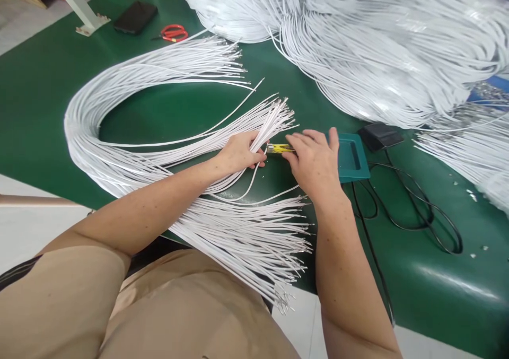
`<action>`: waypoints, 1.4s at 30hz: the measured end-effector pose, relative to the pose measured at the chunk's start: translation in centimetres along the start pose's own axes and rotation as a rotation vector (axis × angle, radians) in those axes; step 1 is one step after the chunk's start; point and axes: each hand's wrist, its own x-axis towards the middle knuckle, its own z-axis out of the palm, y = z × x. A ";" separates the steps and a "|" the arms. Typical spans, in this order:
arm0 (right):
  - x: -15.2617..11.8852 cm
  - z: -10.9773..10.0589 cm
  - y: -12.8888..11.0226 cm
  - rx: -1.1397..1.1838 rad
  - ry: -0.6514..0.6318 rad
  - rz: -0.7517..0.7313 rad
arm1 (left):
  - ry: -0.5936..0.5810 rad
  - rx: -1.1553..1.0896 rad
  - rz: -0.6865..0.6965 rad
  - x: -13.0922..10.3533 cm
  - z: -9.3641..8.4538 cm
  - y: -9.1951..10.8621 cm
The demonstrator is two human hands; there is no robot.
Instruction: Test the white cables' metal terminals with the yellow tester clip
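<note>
My left hand is closed round a bunch of thin white wires, whose metal-tipped ends stick out to the upper right. A single wire loops down from beside these fingers. My right hand has its thumb and forefinger on either side of a small yellow tool with a metal tip, which points at the left hand. The hand covers the rest of the tool. Directly behind the right hand lies a teal tray-like device. More wires of the curved bundle lie under my left forearm.
Large heaps of white wires cover the back of the green table. Red-handled scissors and a black flat object lie at the back left. A black box and looped black cable are at right.
</note>
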 end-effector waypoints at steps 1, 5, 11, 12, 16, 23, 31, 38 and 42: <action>-0.2 0.0 0.2 -0.013 0.045 0.057 | -0.003 -0.019 -0.002 0.0 0.0 0.0; -0.9 0.4 1.5 -0.094 0.143 0.305 | -0.022 -0.094 -0.024 0.0 -0.3 0.2; -0.8 0.3 1.6 -0.040 0.193 0.298 | -0.010 -0.156 -0.023 -0.5 -1.2 1.2; -0.7 -0.1 1.1 0.035 0.213 0.253 | -0.014 -0.173 -0.010 -0.6 -1.4 1.4; -0.5 -1.7 -2.6 0.510 0.043 -0.220 | -0.028 -0.258 0.011 -0.9 -1.6 1.7; -0.9 -3.1 -6.6 0.566 -0.682 -0.213 | 0.003 -0.403 -0.069 -0.9 -1.8 1.9; 0.2 -2.0 -3.1 1.171 -0.074 0.552 | -0.028 -0.190 0.090 -1.3 -1.3 1.5; 0.5 -0.8 -3.1 1.405 0.115 0.555 | -0.035 -0.096 0.156 -1.6 -0.8 1.7; 0.4 -0.6 -3.0 1.521 0.079 0.516 | -0.026 -0.156 0.192 -1.5 -0.7 1.6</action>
